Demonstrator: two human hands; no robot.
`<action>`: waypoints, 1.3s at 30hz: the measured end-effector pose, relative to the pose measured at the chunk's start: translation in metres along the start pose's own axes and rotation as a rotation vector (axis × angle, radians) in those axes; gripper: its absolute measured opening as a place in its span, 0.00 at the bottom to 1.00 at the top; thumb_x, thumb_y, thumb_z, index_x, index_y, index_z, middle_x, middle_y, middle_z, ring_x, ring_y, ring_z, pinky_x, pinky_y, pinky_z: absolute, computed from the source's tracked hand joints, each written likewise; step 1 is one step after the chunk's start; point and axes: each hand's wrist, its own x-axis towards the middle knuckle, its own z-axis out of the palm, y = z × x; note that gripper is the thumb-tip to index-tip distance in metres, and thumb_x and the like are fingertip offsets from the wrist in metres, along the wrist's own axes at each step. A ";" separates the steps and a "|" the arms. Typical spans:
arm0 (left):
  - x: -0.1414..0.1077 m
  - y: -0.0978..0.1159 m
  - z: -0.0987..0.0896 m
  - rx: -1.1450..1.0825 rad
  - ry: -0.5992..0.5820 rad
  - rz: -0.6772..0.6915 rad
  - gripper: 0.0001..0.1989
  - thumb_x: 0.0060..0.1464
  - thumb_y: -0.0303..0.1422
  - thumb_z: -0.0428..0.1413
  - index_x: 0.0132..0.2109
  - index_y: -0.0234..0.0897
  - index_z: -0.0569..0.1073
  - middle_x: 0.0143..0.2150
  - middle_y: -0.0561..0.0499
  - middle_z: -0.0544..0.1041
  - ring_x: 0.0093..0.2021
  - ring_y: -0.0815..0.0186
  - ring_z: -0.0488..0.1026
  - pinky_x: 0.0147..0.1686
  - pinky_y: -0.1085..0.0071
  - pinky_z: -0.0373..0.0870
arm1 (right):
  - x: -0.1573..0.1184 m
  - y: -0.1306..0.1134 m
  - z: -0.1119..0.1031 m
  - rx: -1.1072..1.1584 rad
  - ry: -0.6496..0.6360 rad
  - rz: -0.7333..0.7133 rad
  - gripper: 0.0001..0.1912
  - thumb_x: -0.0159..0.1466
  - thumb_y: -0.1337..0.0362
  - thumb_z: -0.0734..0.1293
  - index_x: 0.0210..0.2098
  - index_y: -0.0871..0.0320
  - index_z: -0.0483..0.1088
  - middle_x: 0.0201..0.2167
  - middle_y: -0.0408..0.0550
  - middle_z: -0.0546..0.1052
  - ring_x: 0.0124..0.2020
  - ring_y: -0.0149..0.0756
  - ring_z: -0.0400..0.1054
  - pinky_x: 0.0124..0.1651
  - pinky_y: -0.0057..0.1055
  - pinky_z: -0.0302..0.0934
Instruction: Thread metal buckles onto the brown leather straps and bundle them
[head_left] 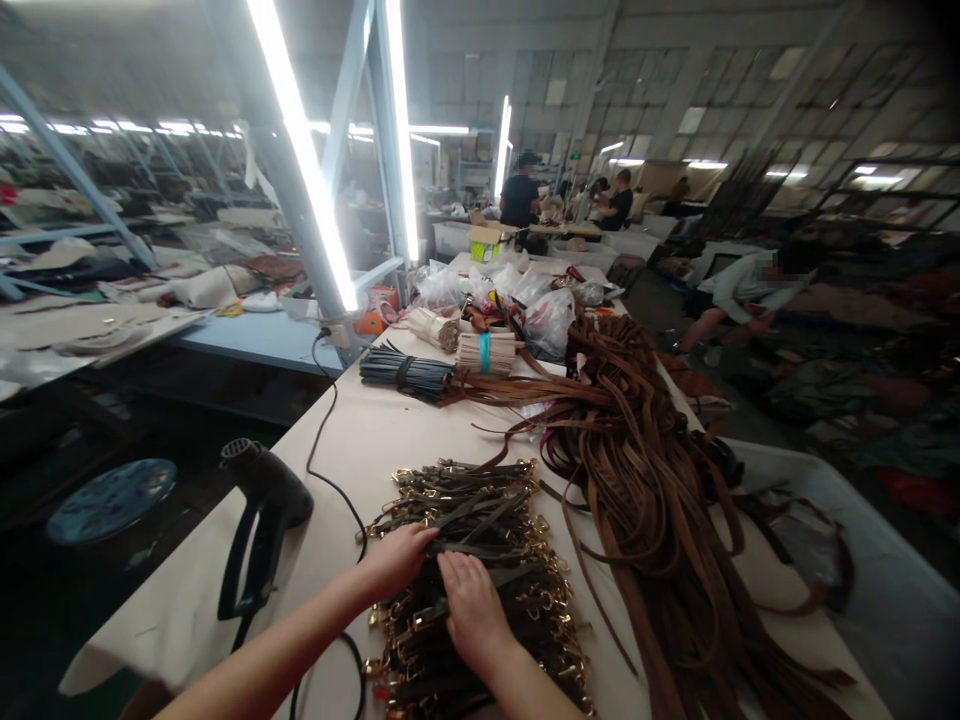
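A pile of dark leather straps with gold metal clasps (pixel 517 590) lies on the white table in front of me. My left hand (pixel 401 556) is over the pile's left side, its fingers closed around one of the dark straps (pixel 450 548). Just right of it and a little nearer, my right hand (pixel 474 605) rests on the straps with its fingers stretched out side by side. Its thumb is hidden. Gold clasps stick out along both sides of the pile.
A black heat gun (pixel 262 520) stands at the table's left edge, its cord trailing beside the pile. Long brown leather strips (pixel 637 480) heap on the right. Tied bundles of dark strips (pixel 405 372) and plastic bags (pixel 551 322) lie farther back. A white bin (pixel 847 480) is at right.
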 end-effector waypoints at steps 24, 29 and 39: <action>0.123 0.068 0.031 0.076 -0.004 -0.130 0.12 0.49 0.28 0.51 0.43 0.36 0.68 0.41 0.46 0.72 0.43 0.60 0.69 0.40 0.69 0.65 | 0.002 0.023 0.037 0.134 0.142 0.091 0.19 0.59 0.58 0.62 0.50 0.50 0.62 0.52 0.45 0.67 0.55 0.42 0.56 0.60 0.47 0.44; 0.117 0.056 0.009 0.143 -0.065 -0.010 0.18 0.51 0.24 0.46 0.49 0.39 0.64 0.43 0.45 0.69 0.41 0.61 0.71 0.39 0.68 0.66 | 0.005 0.024 0.036 0.121 0.124 0.121 0.21 0.61 0.59 0.59 0.53 0.50 0.58 0.50 0.46 0.68 0.53 0.40 0.58 0.59 0.48 0.43; 0.058 0.024 -0.001 0.287 -0.165 0.146 0.18 0.49 0.27 0.49 0.48 0.42 0.67 0.38 0.46 0.70 0.37 0.58 0.71 0.36 0.64 0.68 | 0.009 0.045 -0.012 0.077 0.238 0.116 0.10 0.61 0.66 0.55 0.34 0.54 0.67 0.33 0.45 0.72 0.37 0.35 0.64 0.45 0.35 0.56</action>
